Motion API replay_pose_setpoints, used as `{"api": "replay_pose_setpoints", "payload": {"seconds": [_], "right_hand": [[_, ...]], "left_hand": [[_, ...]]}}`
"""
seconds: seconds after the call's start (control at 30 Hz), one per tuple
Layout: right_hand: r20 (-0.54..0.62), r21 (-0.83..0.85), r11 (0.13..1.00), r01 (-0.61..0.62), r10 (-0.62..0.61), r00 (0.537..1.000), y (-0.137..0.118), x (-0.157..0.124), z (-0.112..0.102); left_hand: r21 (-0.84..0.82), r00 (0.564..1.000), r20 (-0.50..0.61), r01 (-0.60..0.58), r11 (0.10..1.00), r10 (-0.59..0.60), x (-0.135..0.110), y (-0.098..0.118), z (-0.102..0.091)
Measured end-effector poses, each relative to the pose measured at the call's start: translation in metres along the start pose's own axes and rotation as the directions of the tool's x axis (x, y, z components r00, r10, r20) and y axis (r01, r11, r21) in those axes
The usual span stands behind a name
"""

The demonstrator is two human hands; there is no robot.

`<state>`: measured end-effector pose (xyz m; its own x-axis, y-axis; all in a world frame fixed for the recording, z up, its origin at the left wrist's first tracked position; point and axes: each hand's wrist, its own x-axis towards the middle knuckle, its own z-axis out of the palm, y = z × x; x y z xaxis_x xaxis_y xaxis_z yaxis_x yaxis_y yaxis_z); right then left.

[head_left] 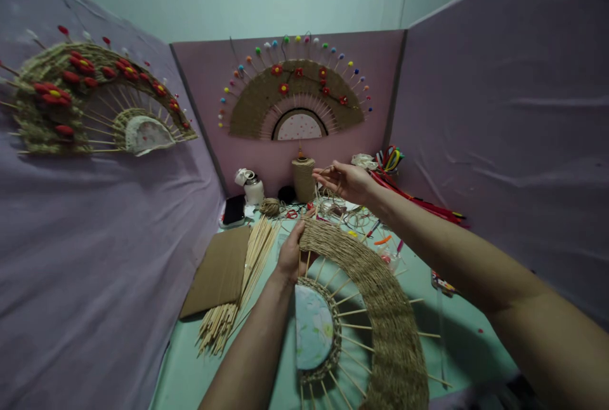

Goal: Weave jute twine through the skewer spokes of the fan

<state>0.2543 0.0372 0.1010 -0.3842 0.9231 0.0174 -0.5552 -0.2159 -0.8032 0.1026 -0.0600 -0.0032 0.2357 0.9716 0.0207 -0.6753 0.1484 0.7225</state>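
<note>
My left hand [289, 256] grips one end of a half-round woven fan [375, 283], thumb in front and fingers partly hidden behind it. The fan has a broad twine band on thin wooden sticks and a pale floral half-disc [314, 327] at its centre. It is turned so its straight side faces left. Above the fan's upper end, my right hand [345, 181] pinches a thin strand of twine [318, 193] that runs down towards the woven edge. A cone of twine [303, 180] stands just behind that hand.
A cardboard sheet [221, 267] and a bundle of wooden sticks [223, 324] lie at left. A phone [234, 212], a white jar [254, 189], a twine ball [270, 207] and red pipe cleaners [419, 197] are at the back. Decorated fans [247, 102] hang on the partitions.
</note>
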Motion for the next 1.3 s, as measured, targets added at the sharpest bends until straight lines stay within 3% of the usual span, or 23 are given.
{"api": "replay_pose_setpoints", "payload": {"seconds": [0.2, 0.33, 0.5, 0.73, 1.0, 1.3], "right_hand": [[0.131, -0.041, 0.997, 0.068, -0.062, 0.989, -0.013, -0.034, -0.002], [0.071, -0.125, 0.992, -0.022, 0.031, 0.997, -0.014, -0.052, -0.025], [-0.059, -0.077, 0.991, -0.106, 0.102, 0.993, -0.006, -0.057, -0.049], [-0.033, -0.092, 0.976, -0.197, 0.195, 0.980, 0.014, -0.053, -0.068], [0.076, -0.364, 0.888, -0.281, 0.329, 0.941, 0.032, -0.071, -0.070], [0.075, -0.327, 0.919, -0.220, 0.257, 0.963, 0.034, -0.068, -0.070]], "left_hand": [[-0.018, 1.000, -0.008, 0.004, 1.000, -0.004, -0.001, 0.001, 0.001], [-0.049, 1.000, 0.009, -0.004, 0.999, 0.004, 0.000, 0.001, 0.001], [-0.050, 0.999, 0.041, 0.003, 0.999, -0.001, -0.001, 0.000, 0.001], [-0.017, 0.998, 0.029, -0.063, 0.998, 0.063, -0.006, 0.003, 0.007], [-0.023, 0.999, -0.002, -0.040, 0.999, 0.040, -0.002, 0.004, 0.000], [0.005, 0.991, -0.109, 0.074, 0.997, -0.073, -0.004, 0.018, 0.001]]}}
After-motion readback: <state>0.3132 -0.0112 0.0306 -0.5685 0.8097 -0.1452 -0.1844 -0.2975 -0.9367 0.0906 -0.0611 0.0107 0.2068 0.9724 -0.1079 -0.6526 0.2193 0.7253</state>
